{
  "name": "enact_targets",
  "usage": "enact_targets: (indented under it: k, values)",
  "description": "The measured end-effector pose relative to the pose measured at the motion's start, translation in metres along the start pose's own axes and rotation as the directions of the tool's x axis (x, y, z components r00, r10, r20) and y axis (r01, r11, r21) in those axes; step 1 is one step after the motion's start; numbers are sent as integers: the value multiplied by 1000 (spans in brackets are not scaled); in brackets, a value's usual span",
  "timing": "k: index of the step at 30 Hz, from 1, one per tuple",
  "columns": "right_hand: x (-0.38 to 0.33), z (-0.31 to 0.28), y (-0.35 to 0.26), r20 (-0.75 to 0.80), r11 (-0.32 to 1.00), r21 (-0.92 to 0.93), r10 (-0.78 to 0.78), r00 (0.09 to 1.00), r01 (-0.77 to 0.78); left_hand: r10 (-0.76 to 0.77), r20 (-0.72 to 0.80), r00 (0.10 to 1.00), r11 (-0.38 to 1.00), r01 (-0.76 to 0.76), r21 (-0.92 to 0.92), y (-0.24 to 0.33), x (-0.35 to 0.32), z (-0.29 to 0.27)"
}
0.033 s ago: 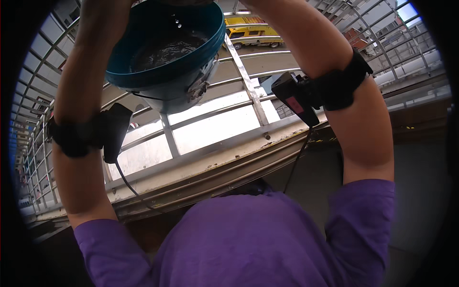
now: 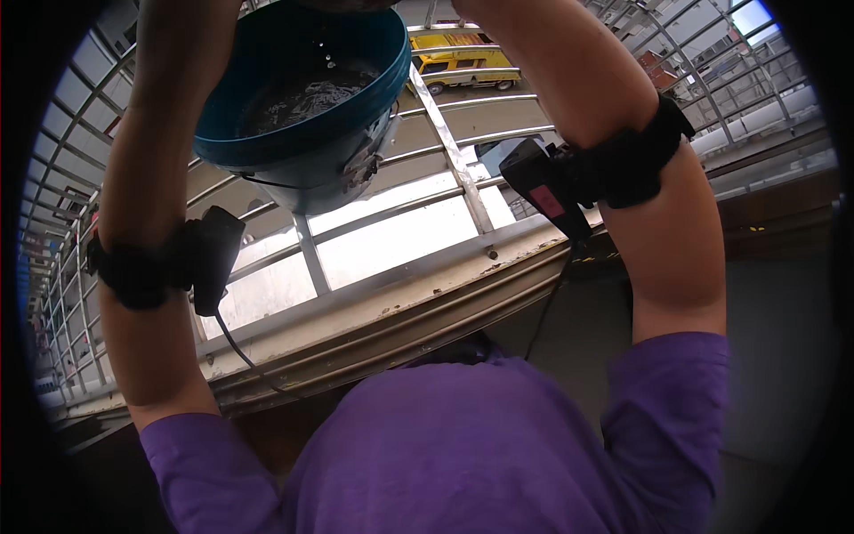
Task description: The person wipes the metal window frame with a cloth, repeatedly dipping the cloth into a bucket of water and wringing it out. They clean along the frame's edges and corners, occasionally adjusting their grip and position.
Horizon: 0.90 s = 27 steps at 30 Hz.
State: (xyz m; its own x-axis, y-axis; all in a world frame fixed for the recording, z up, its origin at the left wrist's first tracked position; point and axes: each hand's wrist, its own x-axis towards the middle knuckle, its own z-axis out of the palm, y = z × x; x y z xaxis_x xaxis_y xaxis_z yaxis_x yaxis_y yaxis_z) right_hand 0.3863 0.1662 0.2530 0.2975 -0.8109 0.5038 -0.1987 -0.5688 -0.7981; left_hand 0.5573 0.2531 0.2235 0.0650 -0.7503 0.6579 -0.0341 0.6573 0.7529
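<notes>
Both my forearms reach up and out past the upper edge, so my left hand and my right hand are cut off. Between the forearms is a bucket (image 2: 302, 173) with a teal rim and a paler lower body with a worn label, tilted in view. Dark, rippling water (image 2: 311, 102) lies inside it. A few water drops (image 2: 329, 62) fall toward the surface. Just above them, at the top edge, a sliver of a dark rounded shape (image 2: 349, 4) shows; I cannot tell whether it is a hand or a held thing. The bucket's wire handle hangs against its side.
Metal railing bars (image 2: 449, 147) run behind the bucket, with a worn ledge (image 2: 391, 311) in front of me. A yellow truck (image 2: 463, 67) stands far below outside. Black strapped devices sit on my left arm (image 2: 213, 258) and right arm (image 2: 543, 191), trailing cables.
The bucket sits very slightly farther left in view. My left forearm's strapped device is a little lower. The falling drops have shifted, and the ripples differ.
</notes>
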Motion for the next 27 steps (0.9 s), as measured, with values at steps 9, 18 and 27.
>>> enact_targets:
  k: [9, 18, 27]
  values:
    - [-81, -27, -44, 188, 708, 684, 63, 980, -176, -141, 77, 987, 943, 110, 315, 29, -72, 62]
    - [-158, -46, -1, 631, 988, 80, 55, 774, -135, -366, 66, 928, 923, 352, 157, 37, -145, 20]
    - [-219, -52, 28, 582, 919, 172, 196, 789, -355, -236, -518, 822, 966, 257, -32, 136, -201, 12]
